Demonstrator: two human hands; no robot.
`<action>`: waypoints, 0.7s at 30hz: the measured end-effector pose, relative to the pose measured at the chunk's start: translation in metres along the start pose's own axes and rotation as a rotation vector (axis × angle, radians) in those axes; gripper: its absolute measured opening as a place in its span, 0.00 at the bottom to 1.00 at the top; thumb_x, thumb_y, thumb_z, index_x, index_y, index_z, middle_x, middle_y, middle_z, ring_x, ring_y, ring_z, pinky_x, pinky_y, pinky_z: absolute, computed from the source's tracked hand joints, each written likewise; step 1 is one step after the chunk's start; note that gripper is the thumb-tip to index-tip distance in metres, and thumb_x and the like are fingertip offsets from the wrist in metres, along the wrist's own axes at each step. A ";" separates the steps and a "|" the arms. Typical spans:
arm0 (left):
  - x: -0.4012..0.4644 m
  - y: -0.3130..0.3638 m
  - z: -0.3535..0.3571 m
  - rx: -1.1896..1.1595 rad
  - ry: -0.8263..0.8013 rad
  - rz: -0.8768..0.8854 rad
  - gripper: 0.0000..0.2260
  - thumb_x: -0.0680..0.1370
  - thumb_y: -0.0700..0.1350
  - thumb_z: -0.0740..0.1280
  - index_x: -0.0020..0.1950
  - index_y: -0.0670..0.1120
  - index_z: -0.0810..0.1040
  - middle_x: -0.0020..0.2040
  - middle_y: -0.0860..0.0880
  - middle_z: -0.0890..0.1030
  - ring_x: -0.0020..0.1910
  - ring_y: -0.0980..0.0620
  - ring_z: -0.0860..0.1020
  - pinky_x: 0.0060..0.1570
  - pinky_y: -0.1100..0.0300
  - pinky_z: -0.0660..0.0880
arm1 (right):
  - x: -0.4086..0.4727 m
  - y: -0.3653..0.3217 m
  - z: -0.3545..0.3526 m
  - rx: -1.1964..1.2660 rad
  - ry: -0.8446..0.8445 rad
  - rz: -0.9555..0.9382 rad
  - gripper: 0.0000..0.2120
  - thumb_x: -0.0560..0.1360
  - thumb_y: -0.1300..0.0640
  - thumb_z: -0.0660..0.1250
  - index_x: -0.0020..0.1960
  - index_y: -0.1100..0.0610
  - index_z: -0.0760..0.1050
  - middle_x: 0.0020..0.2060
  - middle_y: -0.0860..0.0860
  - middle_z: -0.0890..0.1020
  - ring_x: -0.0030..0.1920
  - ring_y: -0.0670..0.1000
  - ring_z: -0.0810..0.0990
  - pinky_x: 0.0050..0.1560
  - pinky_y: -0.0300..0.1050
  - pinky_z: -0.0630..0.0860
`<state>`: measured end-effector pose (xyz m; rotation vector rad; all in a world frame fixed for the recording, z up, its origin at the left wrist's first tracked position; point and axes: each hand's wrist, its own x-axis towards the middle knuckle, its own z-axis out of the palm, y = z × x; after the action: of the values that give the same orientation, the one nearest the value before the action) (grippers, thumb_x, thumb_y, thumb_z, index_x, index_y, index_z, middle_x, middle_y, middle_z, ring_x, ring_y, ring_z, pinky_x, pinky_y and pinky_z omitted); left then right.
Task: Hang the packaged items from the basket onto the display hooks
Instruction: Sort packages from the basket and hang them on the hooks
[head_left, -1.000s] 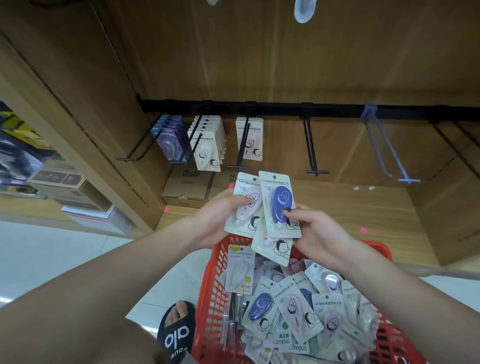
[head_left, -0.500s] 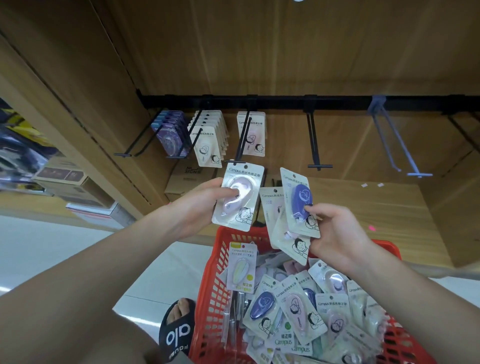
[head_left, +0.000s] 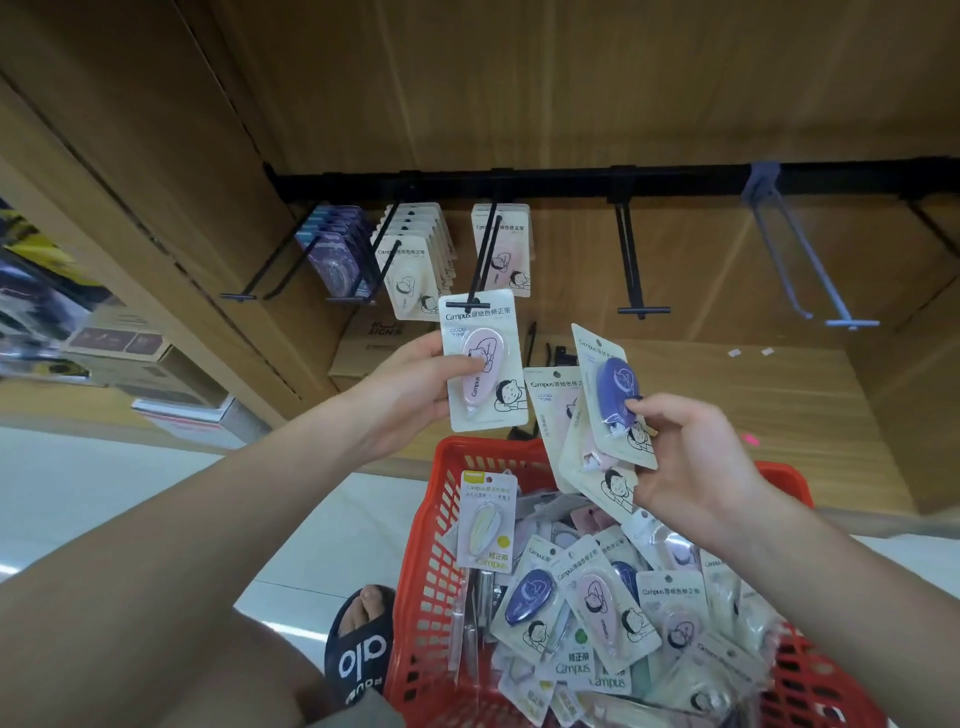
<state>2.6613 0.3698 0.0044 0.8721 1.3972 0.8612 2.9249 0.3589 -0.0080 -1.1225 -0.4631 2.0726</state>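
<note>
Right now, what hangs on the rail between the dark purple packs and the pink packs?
In the head view, a hook full of cream packs hangs between the purple packs and the pink packs.

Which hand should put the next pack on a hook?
Left. The left hand holds a single pink pack with its top right at a hook's tip. The right hand grips several packs, lower down.
</note>
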 end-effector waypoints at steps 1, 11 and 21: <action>0.001 -0.001 0.002 -0.005 0.000 0.000 0.14 0.85 0.37 0.64 0.70 0.44 0.78 0.61 0.45 0.86 0.60 0.45 0.85 0.61 0.48 0.81 | -0.001 0.000 -0.001 0.002 0.004 -0.002 0.14 0.78 0.61 0.60 0.60 0.62 0.78 0.52 0.61 0.86 0.43 0.60 0.85 0.58 0.57 0.74; 0.021 -0.004 0.007 0.158 0.158 0.032 0.16 0.80 0.50 0.69 0.68 0.52 0.78 0.61 0.51 0.86 0.60 0.46 0.85 0.66 0.41 0.78 | -0.001 0.002 -0.001 0.001 0.022 -0.021 0.10 0.78 0.61 0.60 0.52 0.61 0.79 0.47 0.59 0.87 0.43 0.60 0.84 0.55 0.57 0.77; 0.091 0.019 0.026 0.081 0.224 -0.047 0.11 0.86 0.54 0.62 0.68 0.54 0.72 0.70 0.54 0.73 0.69 0.47 0.74 0.66 0.63 0.70 | 0.013 0.015 0.000 -0.163 0.136 -0.024 0.27 0.68 0.54 0.70 0.64 0.66 0.79 0.57 0.66 0.83 0.52 0.63 0.73 0.55 0.62 0.67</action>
<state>2.6877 0.4595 -0.0184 0.8187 1.6507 0.8924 2.9135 0.3589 -0.0242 -1.3368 -0.5840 1.9499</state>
